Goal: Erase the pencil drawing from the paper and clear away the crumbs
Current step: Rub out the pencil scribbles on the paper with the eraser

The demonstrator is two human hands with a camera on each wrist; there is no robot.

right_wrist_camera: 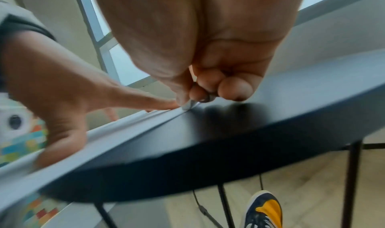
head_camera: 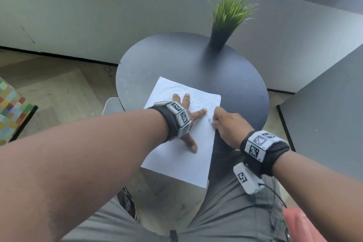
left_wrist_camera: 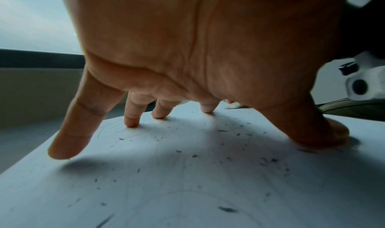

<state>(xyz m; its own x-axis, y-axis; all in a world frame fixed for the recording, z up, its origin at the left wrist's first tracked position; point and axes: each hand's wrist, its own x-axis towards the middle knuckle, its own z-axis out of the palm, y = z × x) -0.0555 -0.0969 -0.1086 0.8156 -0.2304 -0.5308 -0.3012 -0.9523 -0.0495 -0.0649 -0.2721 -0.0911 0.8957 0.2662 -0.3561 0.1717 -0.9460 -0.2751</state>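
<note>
the left hand (head_camera: 185, 122), fingers splayed flat, pins the smooth white rectangular paper sheet (head_camera: 176, 159) with faint pencil scribbles (head_camera: 176, 92) at 12 o'clock and dark crumbs (left_wrist_camera: 227, 209), on the matte black round table (head_camera: 225, 76), while the right hand (head_camera: 228, 124) pinches a small white eraser (right_wrist_camera: 188, 106) at the sheet's 3 o'clock edge.

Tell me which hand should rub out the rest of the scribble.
Right. The right hand already pinches the eraser at the paper's edge; the left hand is spread flat, pinning the sheet.
</note>
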